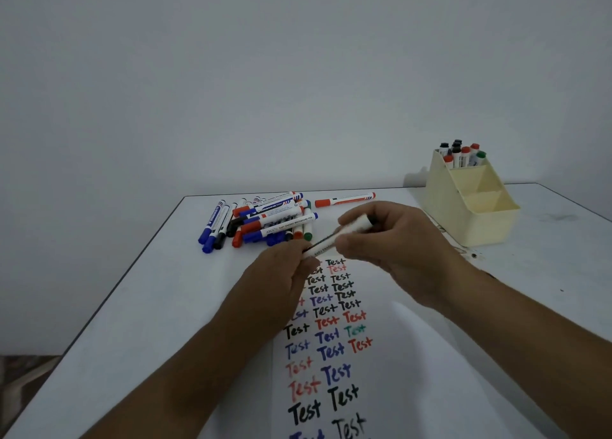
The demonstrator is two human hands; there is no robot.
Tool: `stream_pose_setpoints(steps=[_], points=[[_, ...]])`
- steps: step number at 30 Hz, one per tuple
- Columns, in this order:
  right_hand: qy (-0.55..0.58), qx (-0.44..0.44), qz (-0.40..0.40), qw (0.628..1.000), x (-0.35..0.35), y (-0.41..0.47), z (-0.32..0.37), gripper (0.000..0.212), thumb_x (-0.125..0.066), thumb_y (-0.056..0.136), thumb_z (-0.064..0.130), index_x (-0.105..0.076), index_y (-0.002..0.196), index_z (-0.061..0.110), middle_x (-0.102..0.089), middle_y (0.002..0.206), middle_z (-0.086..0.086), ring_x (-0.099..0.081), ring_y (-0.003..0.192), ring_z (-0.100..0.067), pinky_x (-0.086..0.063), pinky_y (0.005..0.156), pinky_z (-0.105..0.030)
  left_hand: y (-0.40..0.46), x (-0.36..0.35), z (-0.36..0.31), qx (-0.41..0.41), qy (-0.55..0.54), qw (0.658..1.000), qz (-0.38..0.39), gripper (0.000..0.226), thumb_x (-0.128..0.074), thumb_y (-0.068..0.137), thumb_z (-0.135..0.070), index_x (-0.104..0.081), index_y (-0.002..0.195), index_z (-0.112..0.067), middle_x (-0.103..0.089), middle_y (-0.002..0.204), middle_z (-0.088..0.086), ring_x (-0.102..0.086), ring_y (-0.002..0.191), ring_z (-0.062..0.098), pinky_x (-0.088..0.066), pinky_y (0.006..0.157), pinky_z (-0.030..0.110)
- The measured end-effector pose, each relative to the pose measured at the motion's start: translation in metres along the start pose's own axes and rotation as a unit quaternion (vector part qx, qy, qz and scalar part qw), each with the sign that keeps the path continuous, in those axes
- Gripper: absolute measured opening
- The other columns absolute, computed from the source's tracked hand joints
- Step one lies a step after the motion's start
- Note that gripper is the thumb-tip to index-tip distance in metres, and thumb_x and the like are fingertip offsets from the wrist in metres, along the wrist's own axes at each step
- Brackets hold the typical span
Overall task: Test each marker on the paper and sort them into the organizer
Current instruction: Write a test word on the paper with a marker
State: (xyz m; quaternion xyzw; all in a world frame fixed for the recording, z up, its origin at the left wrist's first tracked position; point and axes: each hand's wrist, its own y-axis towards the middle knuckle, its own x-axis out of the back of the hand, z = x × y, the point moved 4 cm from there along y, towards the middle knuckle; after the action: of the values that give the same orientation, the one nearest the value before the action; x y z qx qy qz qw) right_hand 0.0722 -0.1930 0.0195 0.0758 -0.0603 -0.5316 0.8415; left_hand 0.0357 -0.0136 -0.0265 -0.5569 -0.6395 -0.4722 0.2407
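Both hands hold one white marker (334,238) with a black end, slanted above the top of the paper (334,342). My left hand (281,273) grips its lower end. My right hand (390,243) pinches the upper part near the black end. Whether the cap is on is hidden by the fingers. The paper lies in front of me, covered with rows of the word "Test" in black, red, blue and green. A pile of several markers (258,220) lies at the table's far left. The cream organizer (470,203) stands at the far right with several markers upright in its rear compartment.
A single red marker (344,200) lies apart, between the pile and the organizer. The organizer's two front compartments hold nothing visible. The white table's left edge (126,273) runs diagonally, with floor beyond it. A plain wall stands behind the table.
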Motion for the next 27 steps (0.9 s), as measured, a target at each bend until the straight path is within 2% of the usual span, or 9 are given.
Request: stream_pose_setpoints(steps=[2, 5, 11, 14, 16, 18, 20, 22, 27], points=[[0.125, -0.033, 0.006, 0.992, -0.008, -0.004, -0.007, 0.031, -0.078, 0.069, 0.008, -0.075, 0.099, 0.002, -0.072, 0.088, -0.017, -0.07, 0.083, -0.024, -0.059, 0.081, -0.028, -0.002, 0.001, -0.001, -0.005, -0.006, 1.0, -0.007, 0.052, -0.024, 0.093, -0.053, -0.049, 0.127, -0.023, -0.049, 0.079, -0.015, -0.049, 0.072, 0.0, -0.032, 0.062, 0.011], [0.17, -0.036, -0.027, 0.984, -0.014, -0.008, -0.014, 0.024, -0.073, 0.073, 0.014, -0.077, 0.095, 0.005, -0.073, 0.085, -0.01, -0.068, 0.081, -0.02, -0.058, 0.08, -0.024, -0.005, 0.003, -0.003, -0.017, -0.026, 0.999, -0.012, 0.058, -0.021, 0.088, -0.06, -0.05, 0.126, -0.027, -0.054, 0.072, -0.011, -0.054, 0.065, 0.003, -0.037, 0.058, 0.013], [0.063, 0.031, -0.049, 0.996, -0.012, -0.015, -0.003, 0.012, -0.066, 0.089, 0.009, -0.074, 0.097, 0.009, -0.073, 0.085, -0.008, -0.069, 0.083, -0.021, -0.059, 0.082, -0.029, -0.005, 0.006, 0.002, -0.004, -0.09, 0.995, -0.036, 0.051, -0.033, 0.089, -0.067, -0.047, 0.13, -0.042, -0.061, 0.073, -0.009, -0.06, 0.07, 0.003, -0.046, 0.058, 0.014], [0.028, 0.051, -0.073, 0.996, -0.008, -0.012, 0.003, 0.012, -0.06, 0.096, 0.015, -0.07, 0.099, 0.008, -0.074, 0.09, -0.003, -0.071, 0.092, -0.021, -0.06, 0.088, -0.038, -0.011, 0.004, 0.005, -0.004, -0.124, 0.992, -0.011, 0.061, -0.036, 0.083, -0.078, -0.026, 0.136, -0.049, -0.058, 0.083, -0.004, -0.059, 0.072, 0.01, -0.049, 0.059, 0.024], [0.007, 0.08, -0.093, 0.992, 0.001, -0.009, 0.008, 0.018, -0.063, 0.092, 0.026, -0.067, 0.099, 0.01, -0.076, 0.097, -0.002, -0.071, 0.099, -0.022, -0.057, 0.094, -0.044, -0.009, 0.003, 0.008, 0.024, -0.141, 0.99, -0.021, 0.055, -0.048, 0.092, -0.059, -0.018, 0.136, -0.046, -0.056, 0.102, -0.007, -0.057, 0.082, 0.007, -0.048, 0.067, 0.019], [-0.105, 0.13, -0.111, 0.98, 0.012, -0.007, 0.014, 0.012, -0.067, 0.091, 0.034, -0.068, 0.096, 0.023, -0.075, 0.097, 0.002, -0.07, 0.098, -0.019, -0.055, 0.093, -0.045, -0.005, 0.005, 0.012, 0.035, -0.152, 0.986, -0.058, 0.039, -0.049, 0.099, -0.026, -0.025, 0.126, -0.041, -0.057, 0.115, -0.011, -0.059, 0.096, 0.002, -0.051, 0.08, 0.019], [-0.302, 0.203, -0.116, 0.924, 0.019, -0.009, 0.017, 0.019, -0.066, 0.088, 0.045, -0.07, 0.096, 0.029, -0.073, 0.091, 0.008, -0.067, 0.088, -0.012, -0.055, 0.083, -0.04, -0.002, 0.007, 0.016, 0.035, -0.144, 0.986, -0.072, 0.03, -0.048, 0.1, -0.015, -0.037, 0.118, -0.037, -0.06, 0.118, -0.015, -0.056, 0.103, -0.003, -0.047, 0.09, 0.015], [-0.458, 0.284, -0.083, 0.838, 0.017, -0.009, 0.018, 0.032, -0.062, 0.089, 0.049, -0.074, 0.101, 0.021, -0.067, 0.085, 0.005, -0.061, 0.077, -0.015, -0.054, 0.068, -0.041, -0.001, 0.007, 0.014, 0.025, -0.103, 0.992, -0.061, 0.031, -0.052, 0.099, -0.021, -0.048, 0.125, -0.035, -0.06, 0.126, -0.013, -0.049, 0.105, -0.007, -0.036, 0.082, 0.002], [-0.635, 0.309, 0.002, 0.708, 0.007, -0.004, -0.003, 0.032, -0.063, 0.089, 0.045, -0.075, 0.111, 0.025, -0.06, 0.082, -0.001, -0.055, 0.053, -0.02, -0.035, 0.048, -0.024, -0.002, 0.012, 0.009, -0.036, -0.047, 0.995, -0.085, 0.041, -0.055, 0.097, -0.027, -0.05, 0.138, -0.032, -0.063, 0.127, -0.007, -0.043, 0.103, -0.009, -0.026, 0.08, -0.009]])
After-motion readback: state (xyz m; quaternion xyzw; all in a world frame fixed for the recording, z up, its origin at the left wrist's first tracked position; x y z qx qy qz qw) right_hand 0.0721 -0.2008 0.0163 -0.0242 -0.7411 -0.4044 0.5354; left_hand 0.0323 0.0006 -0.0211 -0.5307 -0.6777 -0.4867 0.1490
